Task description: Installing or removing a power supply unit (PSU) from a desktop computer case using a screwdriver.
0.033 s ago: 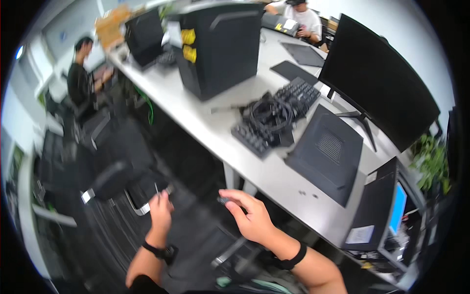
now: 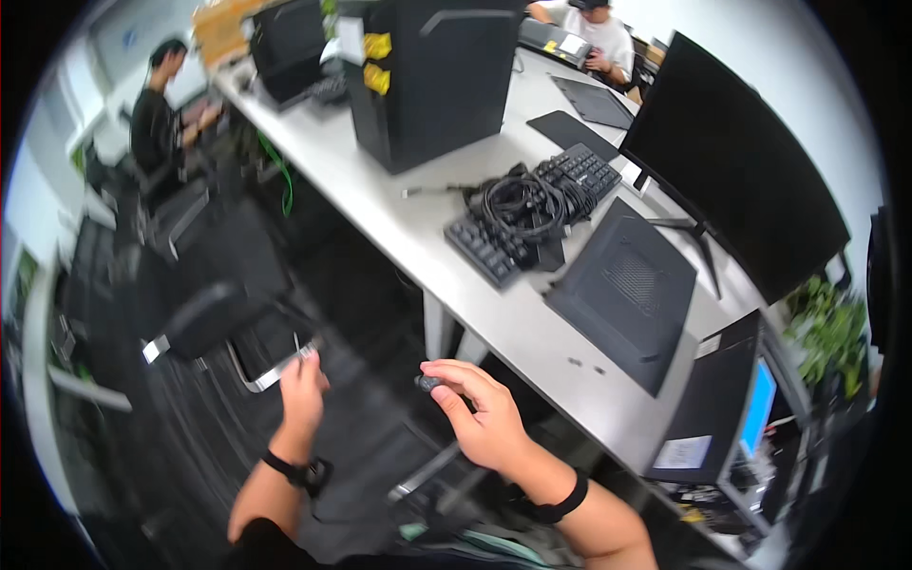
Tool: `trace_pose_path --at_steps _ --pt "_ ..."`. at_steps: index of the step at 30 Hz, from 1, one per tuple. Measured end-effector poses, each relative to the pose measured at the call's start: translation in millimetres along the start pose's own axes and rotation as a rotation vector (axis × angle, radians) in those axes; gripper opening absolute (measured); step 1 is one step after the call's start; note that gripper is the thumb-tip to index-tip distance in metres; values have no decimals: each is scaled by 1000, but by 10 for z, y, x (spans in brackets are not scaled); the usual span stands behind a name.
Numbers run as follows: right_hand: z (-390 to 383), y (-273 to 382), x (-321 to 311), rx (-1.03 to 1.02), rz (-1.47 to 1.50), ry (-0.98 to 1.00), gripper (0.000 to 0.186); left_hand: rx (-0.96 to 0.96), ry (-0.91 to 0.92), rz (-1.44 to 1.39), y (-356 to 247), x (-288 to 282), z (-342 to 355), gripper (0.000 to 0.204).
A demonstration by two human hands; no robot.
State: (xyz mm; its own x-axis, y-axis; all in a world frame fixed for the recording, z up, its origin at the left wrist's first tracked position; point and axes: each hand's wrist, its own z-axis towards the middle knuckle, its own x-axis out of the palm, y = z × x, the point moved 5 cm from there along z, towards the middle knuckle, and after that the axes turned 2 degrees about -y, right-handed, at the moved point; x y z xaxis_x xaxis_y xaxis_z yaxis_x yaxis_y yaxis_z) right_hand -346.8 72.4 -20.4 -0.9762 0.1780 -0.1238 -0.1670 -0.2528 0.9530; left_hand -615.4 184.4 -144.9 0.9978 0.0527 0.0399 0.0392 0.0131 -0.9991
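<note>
My left hand point(image 2: 303, 388) is closed in a pinch, and a thin, light-coloured sliver point(image 2: 296, 340) sticks up from its fingertips; its kind is too small to tell. Between the thumb and fingers of my right hand point(image 2: 483, 418) sits a small dark knob-like piece point(image 2: 427, 383). Both hands hang in the air over the floor, left of the table's near edge, apart from each other. Two tiny dark bits lie on the table, one of them a dark speck point(image 2: 598, 371), beside a flat black panel with a mesh vent point(image 2: 632, 285).
On the white table point(image 2: 532, 356) stand a black computer case point(image 2: 437, 95) and a curved monitor point(image 2: 741, 171). A cable coil point(image 2: 522, 209) rests on keyboards point(image 2: 584, 171). An opened case point(image 2: 708, 408) occupies the near right. A black chair point(image 2: 223, 266) is at left; two people work farther off.
The view has shifted slightly, so the table and chair sit a little differently in the picture. Both hands appear slightly farther left, still pinching the same small things.
</note>
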Motion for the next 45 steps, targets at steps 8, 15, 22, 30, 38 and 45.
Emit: trace_pose_path --at_steps 8,15,22,30,38,45 --pt "-1514 1209 -838 -45 -252 -75 25 -66 234 -180 -477 939 -624 40" --pt "-3105 2213 -1431 -250 -468 -618 30 -73 635 -256 -948 1604 -1227 42" --pt "-4130 2759 -1669 -645 -473 -835 37 -120 776 -221 -1142 1693 -1414 43" --pt "-4299 2652 -1675 -588 -489 -820 28 -321 861 -290 -897 1509 -1465 32" --pt "-4158 2530 -1638 -563 -559 -774 33 -96 912 128 -844 1575 -1419 28" --pt "-4020 2331 -1694 -453 -559 -760 31 209 989 403 -1092 2066 -1397 15"
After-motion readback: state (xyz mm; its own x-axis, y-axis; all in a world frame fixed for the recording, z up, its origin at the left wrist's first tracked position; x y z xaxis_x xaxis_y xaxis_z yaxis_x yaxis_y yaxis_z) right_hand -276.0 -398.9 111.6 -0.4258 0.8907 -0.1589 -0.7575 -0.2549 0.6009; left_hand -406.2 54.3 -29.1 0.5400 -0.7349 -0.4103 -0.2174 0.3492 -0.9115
